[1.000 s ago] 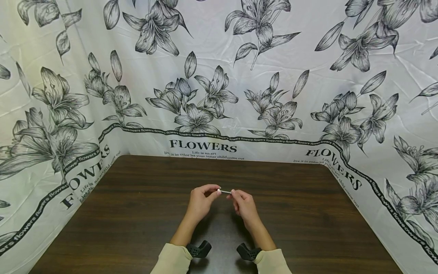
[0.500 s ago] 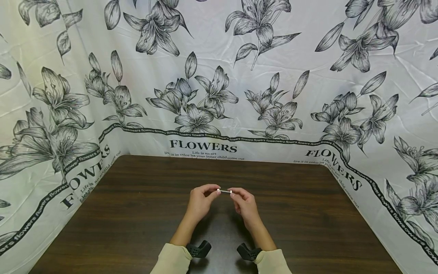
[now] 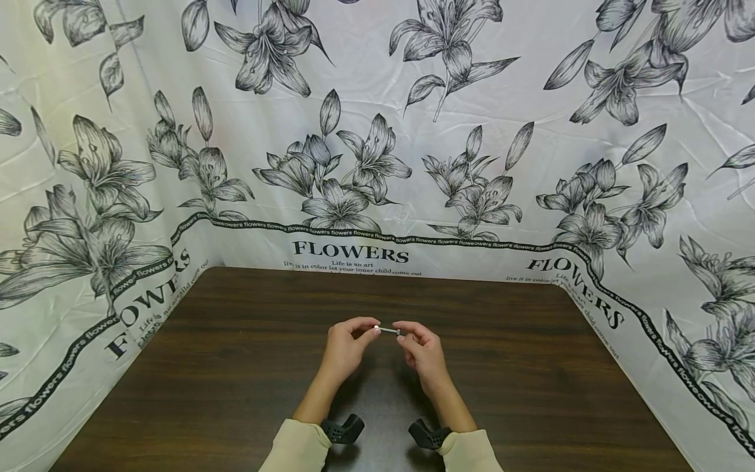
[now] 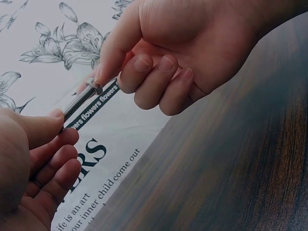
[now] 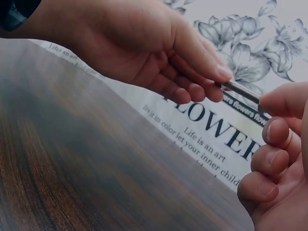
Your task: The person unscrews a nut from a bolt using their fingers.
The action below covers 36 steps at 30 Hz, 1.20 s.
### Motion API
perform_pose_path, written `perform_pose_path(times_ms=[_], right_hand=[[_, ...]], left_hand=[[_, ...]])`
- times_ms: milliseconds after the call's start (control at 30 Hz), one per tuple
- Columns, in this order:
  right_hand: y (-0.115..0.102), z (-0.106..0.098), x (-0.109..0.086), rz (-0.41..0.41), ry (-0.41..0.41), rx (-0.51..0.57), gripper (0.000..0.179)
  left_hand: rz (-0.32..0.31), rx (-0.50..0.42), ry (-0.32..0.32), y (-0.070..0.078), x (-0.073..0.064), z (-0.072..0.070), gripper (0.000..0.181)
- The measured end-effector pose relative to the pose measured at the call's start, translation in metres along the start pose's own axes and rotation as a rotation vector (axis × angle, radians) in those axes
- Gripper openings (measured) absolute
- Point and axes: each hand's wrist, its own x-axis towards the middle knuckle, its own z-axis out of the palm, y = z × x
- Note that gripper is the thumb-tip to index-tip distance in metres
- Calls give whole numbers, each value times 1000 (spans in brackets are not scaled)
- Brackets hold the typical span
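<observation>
A slim metal bolt (image 4: 78, 105) with a threaded shaft lies nearly level between my two hands, above the table. The thumb and forefinger of my left hand (image 3: 344, 349) pinch its left end, which they mostly hide. At its right end a small hexagonal metal piece (image 4: 98, 88) shows in the left wrist view; I cannot tell whether it is a nut or the bolt's head. My right hand (image 3: 426, 356) holds this end at the tips of thumb and forefinger. In the right wrist view, the bolt's shaft (image 5: 243, 91) bridges the gap between both hands. The other right-hand fingers are curled.
Under the hands lies a dark brown wooden table (image 3: 248, 367). White cloth (image 3: 472, 190) with black flower prints hangs behind the table and along its sides. Each wrist wears a black camera mount, the left one (image 3: 343, 430) and the right one (image 3: 428, 434), beside beige sleeves.
My right forefinger has shifted up and forward while the thumb slid down, uncovering the bolt's right end. My left hand keeps the same pinch and place.
</observation>
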Motion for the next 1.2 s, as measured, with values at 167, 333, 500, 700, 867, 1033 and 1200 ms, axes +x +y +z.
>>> perform_pose_path(times_ms=[167, 333, 500, 700, 867, 1033, 1200], right_hand=[[6, -1, 1, -22, 26, 17, 25], [5, 0, 0, -44, 36, 56, 25], [5, 1, 1, 14, 64, 32, 29], [7, 1, 2, 162, 87, -59, 47], [9, 1, 1, 178, 70, -54, 55], [11, 2, 1, 157, 56, -36, 48], [10, 2, 1, 147, 37, -35, 44]], left_hand=[[-4, -4, -1, 0, 0, 0, 14], [-3, -6, 0, 0, 0, 0, 13], [-9, -6, 5, 0, 0, 1, 11], [15, -4, 4, 0, 0, 3, 10], [25, 5, -21, 1, -1, 4, 10], [16, -2, -29, 1, -2, 4, 10], [8, -7, -32, 1, -1, 3, 12]])
